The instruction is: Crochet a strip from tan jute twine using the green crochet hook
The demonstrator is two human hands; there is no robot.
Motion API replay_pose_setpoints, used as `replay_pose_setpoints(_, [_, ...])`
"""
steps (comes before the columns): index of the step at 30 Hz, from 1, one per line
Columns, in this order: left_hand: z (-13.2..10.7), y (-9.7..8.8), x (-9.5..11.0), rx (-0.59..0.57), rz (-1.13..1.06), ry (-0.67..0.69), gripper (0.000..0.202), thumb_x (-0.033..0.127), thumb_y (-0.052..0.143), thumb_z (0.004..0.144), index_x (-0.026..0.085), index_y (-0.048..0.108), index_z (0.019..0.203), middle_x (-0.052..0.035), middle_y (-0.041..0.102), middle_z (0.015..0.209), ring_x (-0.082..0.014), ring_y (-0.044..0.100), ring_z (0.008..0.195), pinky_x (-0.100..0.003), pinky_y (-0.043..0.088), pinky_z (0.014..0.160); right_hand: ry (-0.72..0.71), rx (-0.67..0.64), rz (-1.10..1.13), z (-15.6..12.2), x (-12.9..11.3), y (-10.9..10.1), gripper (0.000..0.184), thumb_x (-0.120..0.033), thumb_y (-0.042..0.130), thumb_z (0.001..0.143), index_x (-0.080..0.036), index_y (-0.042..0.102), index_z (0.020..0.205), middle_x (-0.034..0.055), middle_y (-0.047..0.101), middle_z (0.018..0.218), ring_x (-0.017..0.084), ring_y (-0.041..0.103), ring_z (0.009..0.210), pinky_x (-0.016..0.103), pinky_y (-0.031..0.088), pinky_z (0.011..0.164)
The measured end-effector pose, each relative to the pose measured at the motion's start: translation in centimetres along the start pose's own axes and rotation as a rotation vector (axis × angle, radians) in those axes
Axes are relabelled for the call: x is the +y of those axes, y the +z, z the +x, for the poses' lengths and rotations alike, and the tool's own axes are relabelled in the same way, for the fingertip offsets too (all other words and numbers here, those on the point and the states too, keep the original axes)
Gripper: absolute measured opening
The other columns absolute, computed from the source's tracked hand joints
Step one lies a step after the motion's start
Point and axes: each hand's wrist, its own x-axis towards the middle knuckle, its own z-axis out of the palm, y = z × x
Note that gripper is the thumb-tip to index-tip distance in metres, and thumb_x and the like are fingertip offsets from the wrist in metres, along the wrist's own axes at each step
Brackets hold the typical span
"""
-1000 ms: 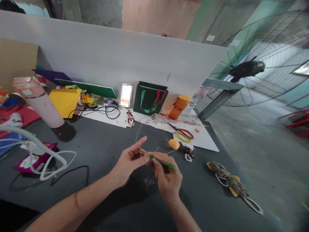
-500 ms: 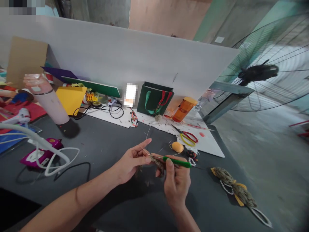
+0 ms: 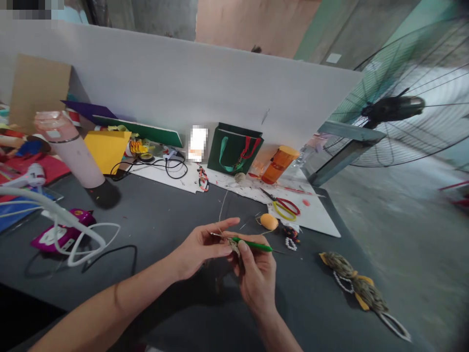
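Note:
My right hand [image 3: 256,274] is closed round a green-handled crochet hook [image 3: 254,243] that lies almost level, tip pointing left. My left hand [image 3: 200,247] pinches a small brownish piece of yarn work [image 3: 233,246] at the hook's tip, its forefinger stretched out above. A thin strand of twine [image 3: 222,209] runs from the work away across the dark table [image 3: 164,220]. An orange ball-like object [image 3: 268,221] and a small beaded piece [image 3: 291,238] lie just beyond my right hand.
A bundle of brown cord [image 3: 361,286] lies right of my hands. Scissors [image 3: 283,205], an orange bottle [image 3: 279,164] and a green gift bag [image 3: 234,149] sit on a white sheet at the back. A pink bottle [image 3: 71,151], a purple device [image 3: 60,234] and white cable stand left. A big fan [image 3: 392,107] is at the right.
The hook swung from pointing down-right to nearly level, rose to the right, then came back down to the left. My left forefinger stays stretched out while the pinch holds the work.

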Motion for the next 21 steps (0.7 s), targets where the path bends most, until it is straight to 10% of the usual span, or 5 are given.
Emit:
replay_pose_setpoints(5, [0.0, 0.2, -0.4, 0.091, 0.003, 0.110, 0.055, 0.023, 0.091, 0.065, 0.026, 0.076, 0.119, 0.0005, 0.072, 0.082, -0.0125, 0.063, 0.071, -0.029, 0.048, 0.073, -0.261, -0.048, -0.177, 0.0, 0.3, -0.5, 0.004, -0.026, 0.068, 0.093, -0.023, 0.070, 0.091, 0.0048, 0.080, 0.090, 0.011, 0.064, 0.045, 0.018, 0.044, 0.032])
replay_pose_setpoints(11, [0.1, 0.5, -0.4, 0.157, -0.207, -0.005, 0.058, 0.016, 0.094, 0.058, 0.023, 0.078, 0.113, 0.0055, 0.066, 0.064, -0.0090, 0.062, 0.064, -0.024, 0.046, 0.073, -0.685, -0.181, -0.448, 0.4, 0.5, -1.4, 0.032, -0.002, 0.064, 0.088, -0.027, 0.074, 0.107, 0.0079, 0.079, 0.107, 0.023, 0.076, 0.094, 0.035, 0.063, 0.072])
replay_pose_setpoints(21, [0.0, 0.0, 0.2, -0.025, -0.252, -0.096, 0.060, 0.012, 0.092, 0.061, 0.023, 0.076, 0.118, 0.0048, 0.071, 0.070, -0.0077, 0.064, 0.063, -0.022, 0.046, 0.072, -0.282, -0.034, -0.057, -0.6, 0.0, 0.0, 0.009, -0.016, 0.073, 0.087, -0.025, 0.076, 0.086, 0.0055, 0.080, 0.089, 0.018, 0.072, 0.067, 0.021, 0.049, 0.041])
